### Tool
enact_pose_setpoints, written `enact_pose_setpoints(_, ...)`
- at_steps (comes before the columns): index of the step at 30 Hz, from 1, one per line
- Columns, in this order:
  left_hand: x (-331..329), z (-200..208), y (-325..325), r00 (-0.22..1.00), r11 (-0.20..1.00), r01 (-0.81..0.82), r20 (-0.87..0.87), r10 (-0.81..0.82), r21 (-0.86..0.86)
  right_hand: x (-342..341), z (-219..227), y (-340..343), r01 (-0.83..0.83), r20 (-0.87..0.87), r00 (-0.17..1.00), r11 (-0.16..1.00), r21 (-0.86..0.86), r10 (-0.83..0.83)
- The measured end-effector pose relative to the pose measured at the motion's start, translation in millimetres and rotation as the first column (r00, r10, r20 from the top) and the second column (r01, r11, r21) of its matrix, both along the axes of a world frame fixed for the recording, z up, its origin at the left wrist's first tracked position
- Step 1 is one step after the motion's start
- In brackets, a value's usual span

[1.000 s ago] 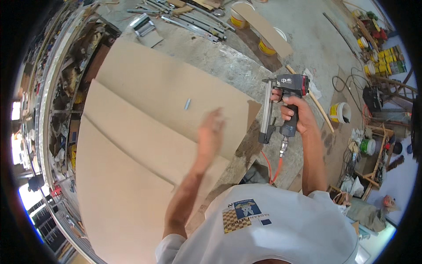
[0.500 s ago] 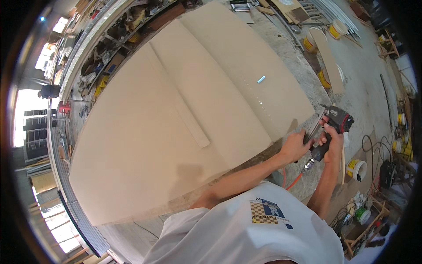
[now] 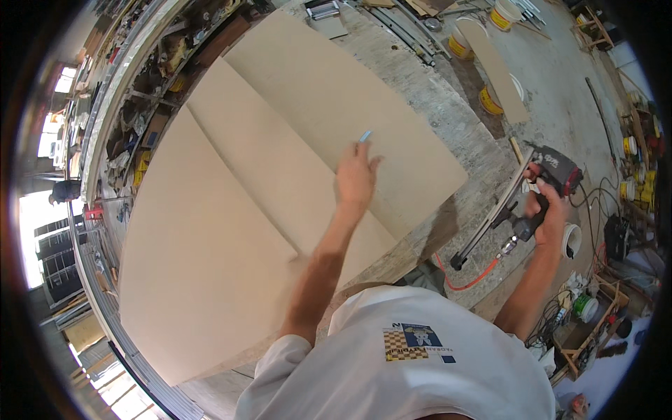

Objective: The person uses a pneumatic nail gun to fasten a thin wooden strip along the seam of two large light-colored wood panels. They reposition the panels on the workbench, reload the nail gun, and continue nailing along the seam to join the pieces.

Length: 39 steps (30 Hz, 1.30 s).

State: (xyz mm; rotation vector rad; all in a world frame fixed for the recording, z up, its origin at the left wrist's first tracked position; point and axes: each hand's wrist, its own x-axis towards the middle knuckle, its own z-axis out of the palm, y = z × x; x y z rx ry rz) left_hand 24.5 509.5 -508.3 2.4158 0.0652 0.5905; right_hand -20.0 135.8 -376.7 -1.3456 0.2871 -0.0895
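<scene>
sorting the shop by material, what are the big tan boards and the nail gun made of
Boards: probably fibreboard or thin hardboard; flat matt tan faces, no grain showing, clean straight edges. Nail gun, gripped by the right hand: dark body with a red part, looks like metal and plastic; too blurred to separate.

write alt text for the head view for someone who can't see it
A person's left hand reaches over tan boards on a workbench, near a small pale strip, while the right hand holds a pneumatic nail gun with an orange hose beside the bench. Yellow buckets stand on the floor beyond.
</scene>
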Motion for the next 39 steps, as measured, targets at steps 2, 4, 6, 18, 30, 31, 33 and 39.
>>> enact_pose_setpoints(2,33,-14,16,0.999,0.997,-0.006,0.054,0.001,0.078,7,-5,2,-0.052,-0.017,0.998,0.999,0.015,0.053)
enact_pose_setpoints(4,53,-27,27,0.999,0.992,-0.014,0.042,0.008,0.124,12,-3,2,-0.097,-0.044,0.994,0.994,0.043,0.099)
enact_pose_setpoints(6,50,-32,35,0.998,0.989,-0.042,-0.047,0.049,0.144,18,-6,5,-0.188,-0.062,0.979,0.976,0.112,0.196)
enact_pose_setpoints(18,-67,59,-82,0.930,-0.122,-0.021,0.025,-0.366,-0.992,52,7,68,-0.620,0.110,0.734,0.595,0.512,0.670)
enact_pose_setpoints(30,-59,93,-96,0.986,0.020,0.079,0.075,-0.149,-0.997,63,-25,92,-0.647,0.326,0.582,0.181,0.741,0.745)
enact_pose_setpoints(31,-59,94,-95,0.989,0.065,0.095,0.087,-0.123,-0.993,62,-25,93,-0.652,0.321,0.582,0.192,0.734,0.747)
enact_pose_setpoints(33,-60,105,-96,0.993,0.064,0.058,0.051,-0.108,-0.996,61,-28,93,-0.658,0.307,0.583,0.215,0.722,0.752)
enact_pose_setpoints(39,-51,96,-89,0.987,0.183,0.058,0.029,-0.159,-0.981,57,-33,101,-0.634,0.284,0.578,0.202,0.746,0.765)
